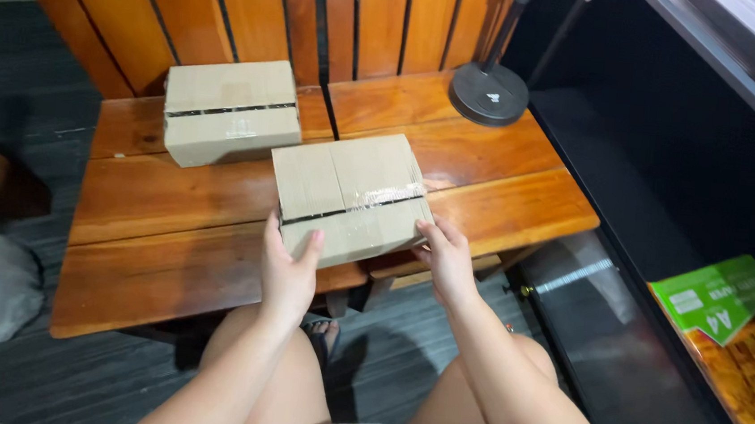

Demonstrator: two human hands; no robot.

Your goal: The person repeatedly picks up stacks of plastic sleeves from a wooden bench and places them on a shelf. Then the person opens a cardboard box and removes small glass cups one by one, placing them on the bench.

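At frame centre, the left hand (288,268) and right hand (447,261) clasp the near cardboard box (347,196) by its 2 ends on the wooden bench (167,267). It looks stiff, light, tape-slick; flat sides suit gripping.

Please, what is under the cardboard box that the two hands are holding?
Under the near cardboard box lies the wooden bench seat; the left hand and right hand grip its near edge. Whether the box rests fully on the wood is hidden by the box itself.
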